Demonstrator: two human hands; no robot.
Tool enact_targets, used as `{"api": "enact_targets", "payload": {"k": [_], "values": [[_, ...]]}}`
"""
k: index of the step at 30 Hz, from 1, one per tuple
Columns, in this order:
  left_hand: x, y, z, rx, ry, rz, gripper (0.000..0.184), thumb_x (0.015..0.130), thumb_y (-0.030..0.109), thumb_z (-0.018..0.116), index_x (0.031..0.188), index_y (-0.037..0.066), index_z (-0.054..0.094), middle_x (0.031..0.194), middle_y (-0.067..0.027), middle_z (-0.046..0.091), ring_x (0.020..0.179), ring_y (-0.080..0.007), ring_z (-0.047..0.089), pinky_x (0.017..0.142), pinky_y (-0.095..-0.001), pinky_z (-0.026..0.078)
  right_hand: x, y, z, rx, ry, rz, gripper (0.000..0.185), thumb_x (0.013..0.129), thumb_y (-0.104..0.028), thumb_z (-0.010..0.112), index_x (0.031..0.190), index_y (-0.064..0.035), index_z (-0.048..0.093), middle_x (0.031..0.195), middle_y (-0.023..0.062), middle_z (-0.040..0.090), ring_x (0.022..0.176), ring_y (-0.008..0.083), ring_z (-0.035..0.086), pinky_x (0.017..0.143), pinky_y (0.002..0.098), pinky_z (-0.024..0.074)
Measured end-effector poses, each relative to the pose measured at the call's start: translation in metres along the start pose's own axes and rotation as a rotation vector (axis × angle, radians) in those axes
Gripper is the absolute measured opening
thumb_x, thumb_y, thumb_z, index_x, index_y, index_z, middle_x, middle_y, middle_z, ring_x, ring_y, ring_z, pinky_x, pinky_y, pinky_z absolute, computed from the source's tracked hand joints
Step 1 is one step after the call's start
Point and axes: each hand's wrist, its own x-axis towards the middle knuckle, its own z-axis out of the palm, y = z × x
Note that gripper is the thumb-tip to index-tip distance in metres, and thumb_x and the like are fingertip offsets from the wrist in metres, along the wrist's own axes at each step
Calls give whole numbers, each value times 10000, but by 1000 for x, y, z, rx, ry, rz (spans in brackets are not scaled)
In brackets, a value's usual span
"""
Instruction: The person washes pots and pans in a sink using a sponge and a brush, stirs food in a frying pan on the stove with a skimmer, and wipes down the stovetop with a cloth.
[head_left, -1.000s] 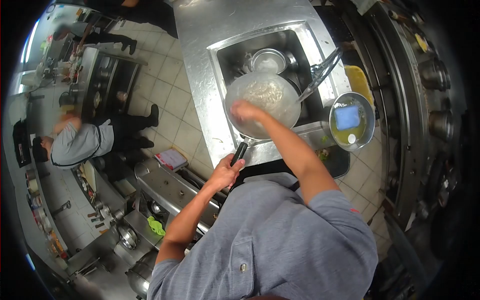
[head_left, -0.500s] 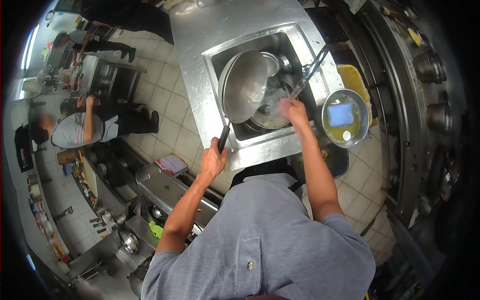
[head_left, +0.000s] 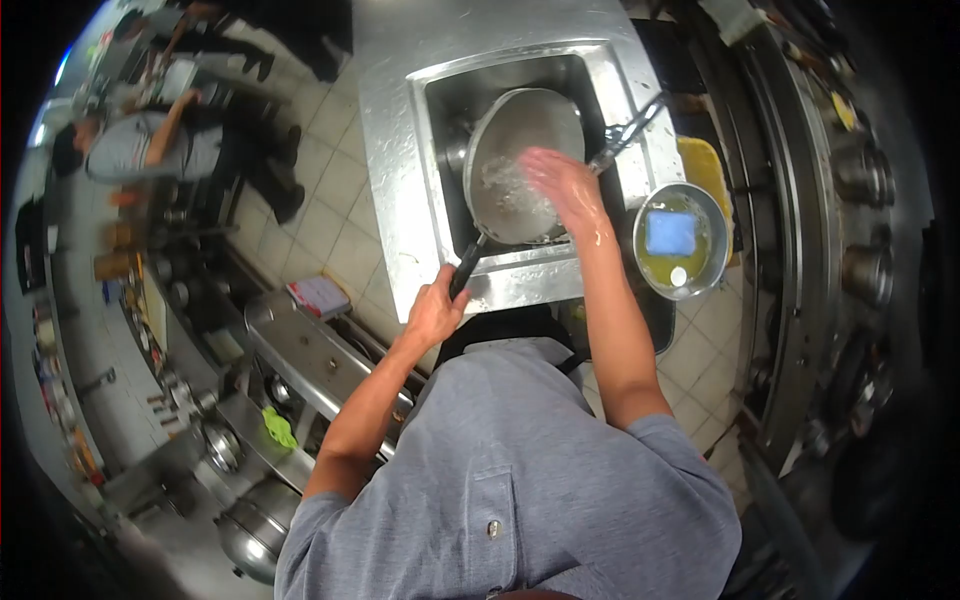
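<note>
My left hand (head_left: 436, 308) is closed around the black handle of a metal frying pan (head_left: 524, 120). The pan lies inside the sink (head_left: 445, 100), its inner face turned up. Water splashes over its middle. My right hand (head_left: 566, 190), wet, reaches over the pan with fingers stretched out, blurred at the tips; whether they touch the metal I cannot tell. Just beyond that wrist is a tap (head_left: 618, 145) with a dark upper part, pointing into the sink. Most of what lies under the pan is hidden.
Right of the sink stands a metal bowl (head_left: 640, 262) of yellowish liquid holding a blue sponge (head_left: 670, 232). A yellow container (head_left: 706, 160) is behind it. Stoves line the right side. People (head_left: 160, 145) stand at the left, and a steel counter (head_left: 310, 350) is at lower left.
The pan has gone from steeply tilted to facing up under the water, moving right. My right hand has moved left from beside the tap to over the pan.
</note>
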Motion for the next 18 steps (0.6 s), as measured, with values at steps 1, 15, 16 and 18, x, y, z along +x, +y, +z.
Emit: {"api": "enact_targets", "payload": {"k": [1,15,16,18], "values": [[-2,1,-3,72,81,-8,378,932,172,660,1237,30,487,803,-269,657,793,-475,656,685,-543,484,0,9,-10,-3,108,-9,411,996,-224,569,1323,26,582,1281,194,669,1216,301,629,1030,376,485],[-82,-52,-45,-170,813,-101,422,887,44,624,1272,108,466,827,-266,668,784,-496,659,660,-535,504,-75,98,175,-826,-704,-79,506,959,-377,703,1270,18,658,1162,99,705,1073,156,625,936,317,496],[-93,-51,-50,-250,836,-127,434,883,46,628,1278,103,457,846,-260,674,796,-496,662,660,-531,506,-84,107,206,-854,-793,-88,484,957,-355,700,1249,30,663,1143,103,709,1054,151,628,921,317,499],[-104,-75,-39,-368,869,-192,621,894,109,672,1397,75,309,993,-264,684,867,-475,690,701,-521,526,-102,142,251,-795,-878,-22,468,939,-311,702,1227,56,658,1035,122,721,940,160,647,843,317,513]]}}
